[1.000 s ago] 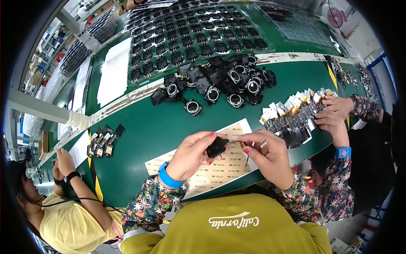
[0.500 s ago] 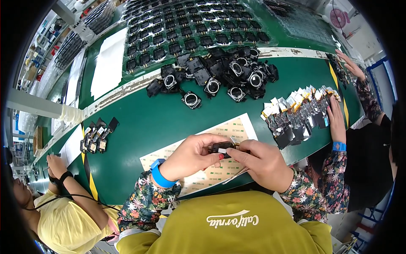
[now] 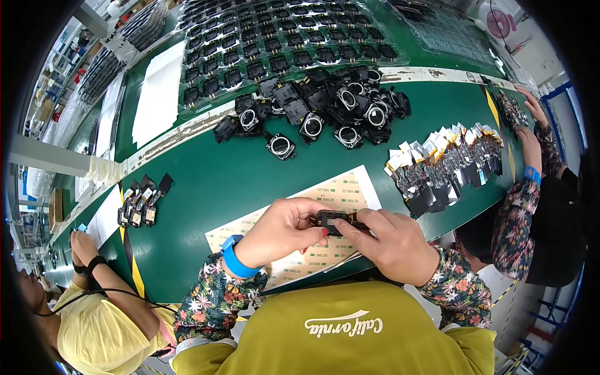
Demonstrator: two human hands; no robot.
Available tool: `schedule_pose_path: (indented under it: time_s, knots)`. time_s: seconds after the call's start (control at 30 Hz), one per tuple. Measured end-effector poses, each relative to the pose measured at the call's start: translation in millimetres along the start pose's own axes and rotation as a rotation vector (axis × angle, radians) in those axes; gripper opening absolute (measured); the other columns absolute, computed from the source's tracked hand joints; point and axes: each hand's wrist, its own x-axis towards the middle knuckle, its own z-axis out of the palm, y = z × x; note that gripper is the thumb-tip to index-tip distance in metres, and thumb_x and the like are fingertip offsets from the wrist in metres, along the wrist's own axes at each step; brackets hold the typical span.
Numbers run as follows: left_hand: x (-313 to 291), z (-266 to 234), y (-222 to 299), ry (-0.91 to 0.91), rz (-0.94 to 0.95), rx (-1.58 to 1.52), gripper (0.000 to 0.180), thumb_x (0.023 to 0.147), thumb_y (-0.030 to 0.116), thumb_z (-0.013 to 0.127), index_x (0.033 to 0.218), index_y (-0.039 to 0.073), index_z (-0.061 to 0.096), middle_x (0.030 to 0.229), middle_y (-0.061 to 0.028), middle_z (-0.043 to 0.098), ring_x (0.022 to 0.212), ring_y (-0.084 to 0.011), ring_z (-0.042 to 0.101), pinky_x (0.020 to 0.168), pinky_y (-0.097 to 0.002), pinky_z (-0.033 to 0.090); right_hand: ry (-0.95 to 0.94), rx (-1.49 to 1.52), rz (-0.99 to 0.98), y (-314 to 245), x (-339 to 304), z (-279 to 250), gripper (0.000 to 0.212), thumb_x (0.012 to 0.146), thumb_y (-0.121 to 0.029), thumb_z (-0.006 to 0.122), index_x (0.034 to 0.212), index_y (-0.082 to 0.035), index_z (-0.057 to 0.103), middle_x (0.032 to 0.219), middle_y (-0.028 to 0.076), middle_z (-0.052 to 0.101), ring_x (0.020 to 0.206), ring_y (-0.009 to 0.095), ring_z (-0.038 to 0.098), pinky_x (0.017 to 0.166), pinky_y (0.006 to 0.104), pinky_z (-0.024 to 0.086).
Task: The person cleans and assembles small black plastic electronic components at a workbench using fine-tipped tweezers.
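Observation:
A small black plastic housing (image 3: 327, 214) sits between my two hands over the middle of the table. My left hand (image 3: 284, 230), with a blue band at the wrist, grips its left end, thumb in front and fingers behind. The fingers of my right hand (image 3: 397, 242) are closed on its right side, one digit pressed against the face near a small pale patch. Part of the housing is covered by these fingers. Beneath my hands lies a tan printed adhesive sheet (image 3: 342, 192) on a white backing.
Beyond my hands is a heap of black housings (image 3: 312, 103) with round rings. A clear tray (image 3: 269, 47) of black parts stands behind it. Flat parts with white tabs (image 3: 437, 165) lie right; several finished-looking units (image 3: 144, 200) lie left. Co-workers' hands (image 3: 531, 147) (image 3: 82, 247) are at both sides.
The housing has turned slightly in my fingers, and the pale strip sticking up from it no longer shows. The right co-worker's near hand has left the white-tabbed parts and moved farther right.

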Motion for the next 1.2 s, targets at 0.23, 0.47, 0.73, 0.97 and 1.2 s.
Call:
schedule_pose_path:
  time_s: [0.23,0.47,0.73,0.97,1.2]
  knots:
    - [0,1,-1,0.009,0.031,-0.006,0.030,0.082,-0.004,0.054,0.113,-0.004,0.057,0.083,-0.0057,0.064,0.068,-0.0050,0.059,0.054,-0.0172,0.045,-0.042,-0.066,-0.014,-5,1,-2,0.044,0.073,-0.010,0.057,0.117,-0.008,0.059,0.091,0.009,0.051,0.067,0.018,0.056,0.055,0.0292,0.047]
    - [4,7,-6,0.123,0.013,0.065,0.015,0.085,-0.001,0.055,0.098,-0.004,0.059,0.083,-0.0039,0.064,0.070,-0.0074,0.062,0.055,-0.0176,0.047,-0.039,-0.019,-0.037,-6,2,2,0.041,0.074,-0.009,0.057,0.114,-0.005,0.059,0.094,0.010,0.051,0.069,0.019,0.056,0.056,0.0283,0.048]
    - [1,7,3,0.123,0.057,-0.001,0.014,0.085,-0.006,0.052,0.097,-0.003,0.059,0.087,-0.0060,0.064,0.067,-0.0066,0.060,0.055,-0.0187,0.048,0.272,0.716,0.244,35,6,-24,0.020,0.086,-0.009,0.056,0.102,0.000,0.063,0.103,0.008,0.051,0.074,0.014,0.054,0.063,0.0240,0.046]
    - [5,19,20,0.058,0.203,0.662,0.020,0.081,-0.010,0.050,0.098,-0.001,0.058,0.098,-0.0074,0.065,0.070,-0.0093,0.056,0.061,-0.0218,0.045,0.350,0.958,0.471,51,-6,-2,0.015,0.090,-0.008,0.057,0.098,0.003,0.063,0.102,0.010,0.054,0.079,0.014,0.057,0.068,0.0244,0.049]
    - [21,15,-3,0.022,0.359,0.648,0.017,0.079,-0.004,0.055,0.095,0.002,0.059,0.116,-0.0141,0.059,0.069,-0.0229,0.060,0.060,-0.0308,0.047,0.414,1.146,0.753,40,-22,20,0.013,0.090,-0.005,0.056,0.096,0.005,0.061,0.098,0.011,0.060,0.083,0.017,0.063,0.075,0.0285,0.056]
